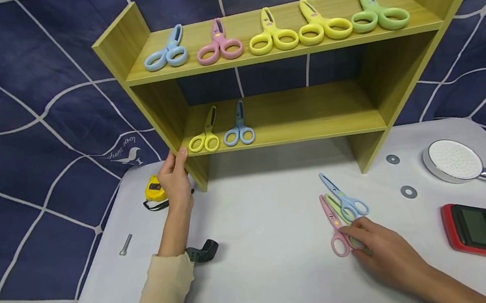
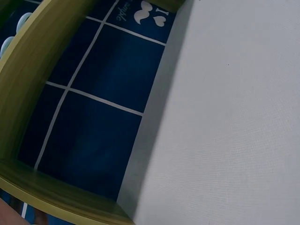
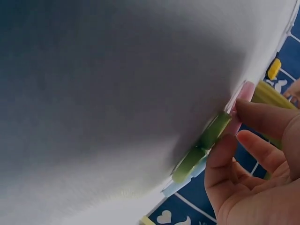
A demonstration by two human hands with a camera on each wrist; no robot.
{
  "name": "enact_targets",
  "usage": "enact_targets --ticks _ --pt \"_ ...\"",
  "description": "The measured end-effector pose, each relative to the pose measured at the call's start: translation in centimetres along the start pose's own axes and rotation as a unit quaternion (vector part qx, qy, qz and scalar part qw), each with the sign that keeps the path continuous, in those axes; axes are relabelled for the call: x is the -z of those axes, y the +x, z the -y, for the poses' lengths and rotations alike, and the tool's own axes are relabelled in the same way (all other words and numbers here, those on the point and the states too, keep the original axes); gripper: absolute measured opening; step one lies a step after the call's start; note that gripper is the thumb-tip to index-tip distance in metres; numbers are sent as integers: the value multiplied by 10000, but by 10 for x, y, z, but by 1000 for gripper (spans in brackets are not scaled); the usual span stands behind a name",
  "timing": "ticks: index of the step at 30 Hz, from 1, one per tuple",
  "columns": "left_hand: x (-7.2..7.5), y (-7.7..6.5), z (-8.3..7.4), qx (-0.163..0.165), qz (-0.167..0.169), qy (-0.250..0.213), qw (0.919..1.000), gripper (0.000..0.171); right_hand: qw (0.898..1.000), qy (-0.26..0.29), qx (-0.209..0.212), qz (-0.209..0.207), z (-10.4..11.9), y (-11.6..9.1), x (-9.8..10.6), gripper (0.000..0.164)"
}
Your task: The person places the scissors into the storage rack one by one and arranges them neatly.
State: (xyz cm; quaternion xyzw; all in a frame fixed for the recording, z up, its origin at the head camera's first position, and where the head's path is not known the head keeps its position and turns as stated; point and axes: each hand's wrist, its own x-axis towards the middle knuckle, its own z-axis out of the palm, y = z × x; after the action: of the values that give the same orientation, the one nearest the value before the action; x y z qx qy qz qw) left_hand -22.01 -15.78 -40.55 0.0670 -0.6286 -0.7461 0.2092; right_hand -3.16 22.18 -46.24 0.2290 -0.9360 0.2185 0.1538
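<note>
On the white table (image 1: 262, 270) we see a wooden shelf (image 1: 297, 114), and we find the left hand (image 1: 176, 180) wrapped round the edge of its side panel. In front of the shelf's right end, we see the right hand (image 1: 384, 250) pinching the handle of the pink scissors (image 1: 334, 221), down at the tabletop, with the green scissors (image 3: 190, 164) between them and the blue scissors (image 1: 341, 196).

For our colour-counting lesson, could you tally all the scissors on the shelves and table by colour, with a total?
Blue scissors: 3
Pink scissors: 2
Yellow scissors: 3
Green scissors: 2
Total: 10
</note>
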Motion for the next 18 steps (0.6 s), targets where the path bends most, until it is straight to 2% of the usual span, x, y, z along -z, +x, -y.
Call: enact_targets --ticks 9,16,18 --pt "0 0 -1 65 65 -70 9999 42 9965 -832 20 -17 2 1 3 54" --pt "0 -1 -2 21 44 -58 10000 41 9928 -838 -38 853 7 1 6 55" --pt "-1 0 -2 20 19 -75 10000 41 9924 -746 -14 975 9 1 5 56"
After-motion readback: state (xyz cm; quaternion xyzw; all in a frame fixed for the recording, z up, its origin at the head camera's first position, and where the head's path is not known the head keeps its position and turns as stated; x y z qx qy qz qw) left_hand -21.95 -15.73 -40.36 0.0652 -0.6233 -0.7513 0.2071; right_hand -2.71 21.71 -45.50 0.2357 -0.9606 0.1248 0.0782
